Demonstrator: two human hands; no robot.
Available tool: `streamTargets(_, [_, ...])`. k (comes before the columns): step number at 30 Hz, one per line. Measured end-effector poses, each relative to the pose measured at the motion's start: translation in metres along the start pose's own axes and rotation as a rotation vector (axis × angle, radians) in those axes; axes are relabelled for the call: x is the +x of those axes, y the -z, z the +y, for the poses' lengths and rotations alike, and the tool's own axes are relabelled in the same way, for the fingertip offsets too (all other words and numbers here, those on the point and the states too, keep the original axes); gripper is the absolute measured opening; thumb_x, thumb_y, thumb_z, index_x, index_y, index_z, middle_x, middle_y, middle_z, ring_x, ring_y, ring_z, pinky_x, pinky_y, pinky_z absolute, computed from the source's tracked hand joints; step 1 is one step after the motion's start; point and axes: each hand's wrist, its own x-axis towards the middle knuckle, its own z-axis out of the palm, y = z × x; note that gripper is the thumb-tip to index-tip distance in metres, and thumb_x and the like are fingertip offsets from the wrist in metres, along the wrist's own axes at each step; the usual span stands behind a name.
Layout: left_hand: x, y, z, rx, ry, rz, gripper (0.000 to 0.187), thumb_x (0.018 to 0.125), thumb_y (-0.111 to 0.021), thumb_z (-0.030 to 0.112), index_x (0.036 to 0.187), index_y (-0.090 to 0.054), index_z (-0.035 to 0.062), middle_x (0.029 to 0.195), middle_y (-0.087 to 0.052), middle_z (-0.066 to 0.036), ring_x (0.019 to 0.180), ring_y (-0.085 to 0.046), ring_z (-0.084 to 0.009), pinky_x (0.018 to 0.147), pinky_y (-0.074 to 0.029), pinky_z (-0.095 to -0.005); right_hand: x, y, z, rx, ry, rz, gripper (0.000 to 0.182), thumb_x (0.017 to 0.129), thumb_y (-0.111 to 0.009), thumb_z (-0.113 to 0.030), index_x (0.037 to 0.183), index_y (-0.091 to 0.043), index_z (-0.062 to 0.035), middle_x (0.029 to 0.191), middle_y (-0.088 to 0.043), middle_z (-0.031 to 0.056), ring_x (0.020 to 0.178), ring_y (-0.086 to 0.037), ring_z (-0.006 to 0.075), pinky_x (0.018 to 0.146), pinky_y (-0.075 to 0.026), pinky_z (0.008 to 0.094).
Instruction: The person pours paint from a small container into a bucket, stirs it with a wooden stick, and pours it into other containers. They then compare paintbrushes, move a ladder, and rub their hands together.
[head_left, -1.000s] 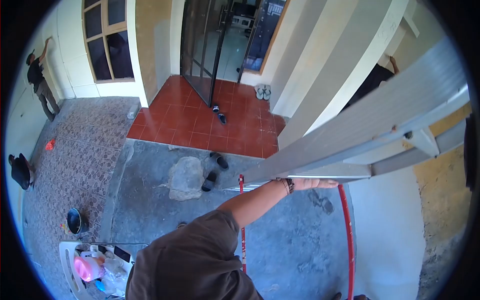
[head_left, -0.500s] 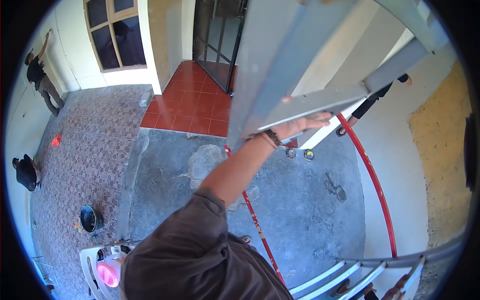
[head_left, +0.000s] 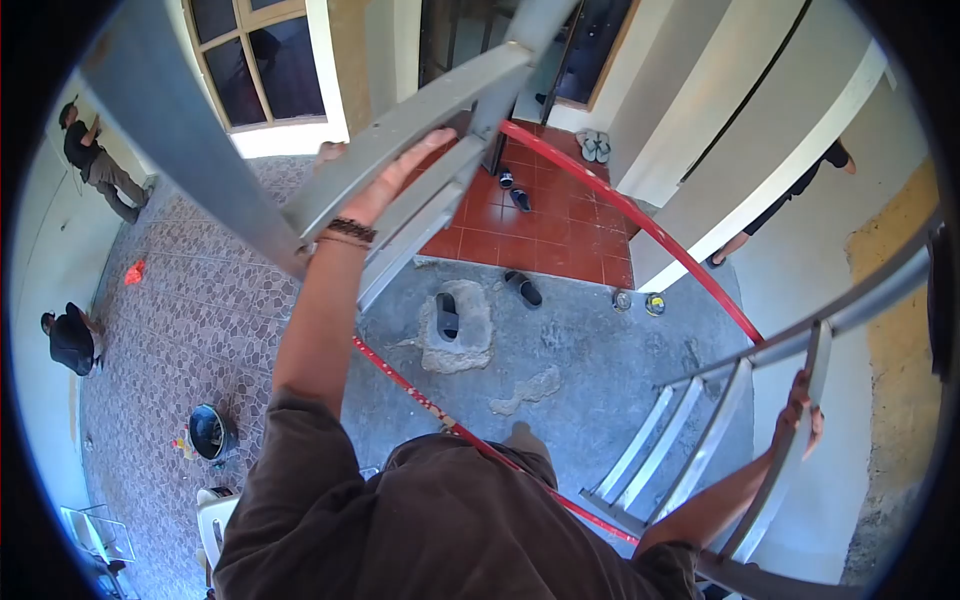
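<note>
I stand between the two sides of a metal stepladder (head_left: 690, 435), joined by red spreader strips (head_left: 640, 225). My left hand (head_left: 385, 190), with a dark bracelet at the wrist, grips a broad step of the ladder's left side. Its thumb shows past the far edge while the fingers lie along the near one. On the right side, my right hand (head_left: 797, 420) is wrapped round a rung.
Slippers (head_left: 447, 317) lie on the concrete below, with two small cans (head_left: 654, 304) by the wall corner. A black bucket (head_left: 210, 432) stands on the patterned paving. Two people (head_left: 100, 160) are along the left wall; another person (head_left: 820, 170) is at right.
The ladder's left side has swung leftward in view with my left hand on it. My right hand now shows more fully on its rung. The person at far left has lowered an arm.
</note>
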Motion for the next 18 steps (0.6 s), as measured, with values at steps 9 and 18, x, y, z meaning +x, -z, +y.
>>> streamTargets(9, [0.031,0.04,0.092,0.231,-0.24,0.043,0.107,0.051,-0.063,0.021,0.135,-0.01,-0.0203,0.142,-0.018,-0.042,0.132,-0.012,-0.0622,0.113,-0.022,-0.0604,0.2,0.066,0.115,0.183,-0.231,-0.128,0.073,0.084,-0.052,0.0,0.144,-0.01,0.0032,0.137,-0.029,0.0231,0.097,-0.049,0.0243,0.059,-0.046,0.031])
streamTargets(18, [0.191,0.12,0.123,0.308,-0.335,0.04,0.111,0.05,-0.066,0.014,0.137,-0.005,-0.0193,0.142,-0.016,-0.042,0.133,-0.009,-0.0609,0.112,-0.029,-0.0552,0.466,0.163,0.205,0.265,-0.342,-0.208,0.07,0.084,-0.051,-0.005,0.143,-0.014,0.0033,0.135,-0.031,0.0242,0.097,-0.05,0.0264,0.062,-0.048,0.0329])
